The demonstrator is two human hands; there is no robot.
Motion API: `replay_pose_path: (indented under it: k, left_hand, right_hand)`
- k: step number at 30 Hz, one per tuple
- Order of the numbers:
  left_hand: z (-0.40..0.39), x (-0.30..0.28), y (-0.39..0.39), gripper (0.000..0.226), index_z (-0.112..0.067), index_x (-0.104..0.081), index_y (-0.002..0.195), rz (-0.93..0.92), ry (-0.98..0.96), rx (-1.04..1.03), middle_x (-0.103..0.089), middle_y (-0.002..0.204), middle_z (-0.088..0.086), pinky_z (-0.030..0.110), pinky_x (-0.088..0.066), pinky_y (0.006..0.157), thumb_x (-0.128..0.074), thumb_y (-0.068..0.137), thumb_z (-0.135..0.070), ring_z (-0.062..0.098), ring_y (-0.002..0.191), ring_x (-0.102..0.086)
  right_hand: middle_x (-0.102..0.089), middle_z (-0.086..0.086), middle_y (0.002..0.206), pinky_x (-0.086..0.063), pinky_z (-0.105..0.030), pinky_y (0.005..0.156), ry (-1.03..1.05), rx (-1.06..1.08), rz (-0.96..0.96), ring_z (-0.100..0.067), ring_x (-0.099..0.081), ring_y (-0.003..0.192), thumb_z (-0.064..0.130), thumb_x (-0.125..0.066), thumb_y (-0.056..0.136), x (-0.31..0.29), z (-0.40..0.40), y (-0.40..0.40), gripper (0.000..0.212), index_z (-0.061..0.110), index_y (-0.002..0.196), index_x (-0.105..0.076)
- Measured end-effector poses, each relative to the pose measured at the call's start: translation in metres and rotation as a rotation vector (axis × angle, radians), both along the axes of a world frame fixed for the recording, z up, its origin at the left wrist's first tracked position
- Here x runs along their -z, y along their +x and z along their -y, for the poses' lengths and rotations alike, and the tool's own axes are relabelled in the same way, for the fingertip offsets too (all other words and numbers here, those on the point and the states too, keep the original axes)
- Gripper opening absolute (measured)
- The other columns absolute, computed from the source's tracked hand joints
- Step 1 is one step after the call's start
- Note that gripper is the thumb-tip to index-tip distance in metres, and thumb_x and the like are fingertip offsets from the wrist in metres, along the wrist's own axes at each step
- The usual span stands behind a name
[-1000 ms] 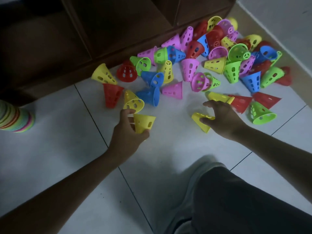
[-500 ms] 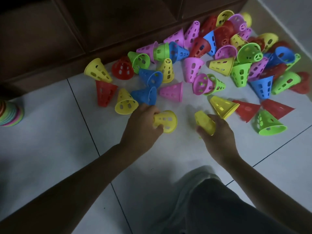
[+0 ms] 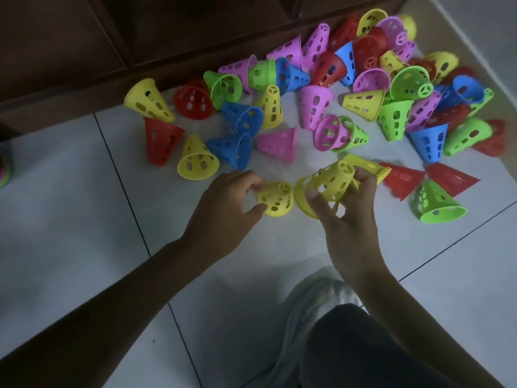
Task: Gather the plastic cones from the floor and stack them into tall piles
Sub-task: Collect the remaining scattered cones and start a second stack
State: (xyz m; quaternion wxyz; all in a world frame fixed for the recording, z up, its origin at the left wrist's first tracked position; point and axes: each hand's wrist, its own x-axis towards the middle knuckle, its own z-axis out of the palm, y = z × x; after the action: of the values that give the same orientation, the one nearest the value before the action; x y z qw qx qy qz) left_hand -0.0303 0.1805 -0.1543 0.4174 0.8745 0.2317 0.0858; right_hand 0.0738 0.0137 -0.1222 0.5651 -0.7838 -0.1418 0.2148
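Note:
My left hand (image 3: 223, 208) grips a small yellow cone (image 3: 275, 198) between thumb and fingers, its narrow tip pointing right. My right hand (image 3: 347, 219) holds a second yellow cone (image 3: 324, 186) just above the floor, wide mouth facing left toward the first cone. The two cones are a few centimetres apart. Another yellow cone (image 3: 369, 168) lies on the tile behind my right hand. A loose heap of several perforated cones (image 3: 363, 93) in pink, blue, green, red and yellow spreads across the floor beyond both hands.
A dark wooden cabinet base (image 3: 195, 29) runs along the back of the heap. A striped stack of cones (image 3: 5, 166) shows at the left edge. My knee in dark cloth (image 3: 377, 345) fills the bottom right. White floor tiles (image 3: 70, 233) lie on the left.
Both hands have lifted their yellow cones and brought them together. The right hand turned its cone so the mouth faces the left cone.

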Motion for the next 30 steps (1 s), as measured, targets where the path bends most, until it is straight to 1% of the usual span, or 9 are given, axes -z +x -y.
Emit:
replay_pose_path:
  k: [3, 7, 9, 12, 15, 22, 26, 28, 30]
  left_hand:
    - [-0.006, -0.003, -0.021, 0.022, -0.020, -0.068, 0.108, -0.049, -0.056, -0.067, -0.067, 0.103, -0.014, 0.037, -0.052, 0.089, -0.075, 0.087, -0.021, 0.009, 0.098, -0.059]
    - [-0.010, -0.002, -0.043, 0.016, -0.025, -0.069, 0.103, -0.059, -0.173, -0.203, -0.069, 0.099, -0.018, 0.031, -0.054, 0.086, -0.074, 0.089, -0.019, 0.005, 0.095, -0.063]
    - [-0.012, -0.002, -0.050, 0.016, -0.025, -0.070, 0.102, -0.050, -0.224, -0.279, -0.070, 0.098, -0.018, 0.031, -0.055, 0.086, -0.073, 0.089, -0.016, 0.005, 0.094, -0.064]
    - [-0.020, -0.005, -0.052, 0.013, -0.025, -0.070, 0.101, -0.024, -0.227, -0.342, -0.071, 0.095, -0.017, 0.032, -0.056, 0.085, -0.072, 0.091, -0.017, 0.006, 0.090, -0.066]
    - [-0.031, -0.009, -0.045, 0.012, -0.024, -0.070, 0.101, -0.008, -0.222, -0.391, -0.070, 0.093, -0.018, 0.025, -0.056, 0.081, -0.072, 0.091, -0.019, 0.005, 0.087, -0.066]
    - [-0.053, -0.011, -0.025, 0.020, -0.019, -0.068, 0.107, 0.083, -0.053, -0.428, -0.066, 0.101, -0.013, 0.029, -0.057, 0.076, -0.074, 0.089, -0.019, 0.010, 0.088, -0.063]
    - [-0.067, -0.005, -0.014, 0.024, -0.011, -0.067, 0.116, 0.133, 0.181, -0.464, -0.058, 0.112, 0.004, 0.015, -0.047, 0.078, -0.064, 0.096, -0.025, 0.013, 0.096, -0.058]
    - [-0.071, -0.003, -0.008, 0.024, -0.012, -0.068, 0.114, 0.115, 0.216, -0.520, -0.056, 0.111, 0.007, 0.006, -0.040, 0.077, -0.060, 0.099, -0.029, 0.005, 0.093, -0.053]
    - [-0.076, 0.001, -0.001, 0.023, -0.012, -0.069, 0.110, 0.089, 0.188, -0.579, -0.055, 0.106, 0.003, 0.001, -0.038, 0.073, -0.061, 0.099, -0.031, -0.003, 0.086, -0.049]
  right_hand:
    - [-0.061, 0.016, 0.111, -0.055, -0.039, 0.094, -0.033, -0.030, 0.080, -0.011, -0.061, 0.114, 0.033, -0.078, 0.086, 0.004, -0.004, -0.003, 0.052, 0.028, 0.123, -0.042]
    - [-0.059, 0.024, 0.110, -0.051, -0.042, 0.100, -0.046, -0.102, 0.107, -0.014, -0.060, 0.115, 0.031, -0.081, 0.084, 0.017, -0.013, 0.000, 0.050, 0.034, 0.117, -0.045]
    - [-0.058, 0.025, 0.109, -0.050, -0.033, 0.100, -0.049, -0.123, 0.086, -0.009, -0.059, 0.116, 0.028, -0.081, 0.084, 0.023, -0.020, -0.001, 0.051, 0.028, 0.120, -0.045]
    - [-0.056, 0.020, 0.112, -0.037, -0.002, 0.088, -0.125, -0.159, 0.089, 0.005, -0.053, 0.111, 0.028, -0.079, 0.084, 0.031, -0.029, -0.005, 0.052, 0.026, 0.123, -0.045]
    - [-0.059, 0.008, 0.118, -0.034, 0.002, 0.082, -0.200, -0.196, 0.132, -0.005, -0.055, 0.111, 0.030, -0.081, 0.082, 0.039, -0.035, -0.003, 0.052, 0.033, 0.119, -0.045]
    - [-0.062, 0.007, 0.116, -0.048, -0.013, 0.087, -0.282, -0.289, 0.155, -0.008, -0.059, 0.108, 0.024, -0.081, 0.082, 0.054, -0.028, 0.006, 0.043, 0.027, 0.117, -0.056]
    - [-0.062, 0.012, 0.118, -0.045, -0.018, 0.096, -0.276, -0.331, 0.151, -0.007, -0.058, 0.114, 0.048, -0.075, 0.083, 0.056, -0.027, 0.014, 0.047, 0.028, 0.121, -0.056]
    - [-0.059, 0.014, 0.122, -0.043, -0.022, 0.099, -0.256, -0.329, 0.196, -0.006, -0.055, 0.119, 0.062, -0.064, 0.085, 0.053, -0.029, 0.022, 0.054, 0.027, 0.126, -0.055]
    - [-0.058, 0.009, 0.123, -0.043, -0.028, 0.100, -0.244, -0.312, 0.315, -0.012, -0.055, 0.119, 0.059, -0.058, 0.091, 0.049, -0.033, 0.036, 0.052, 0.022, 0.127, -0.056]
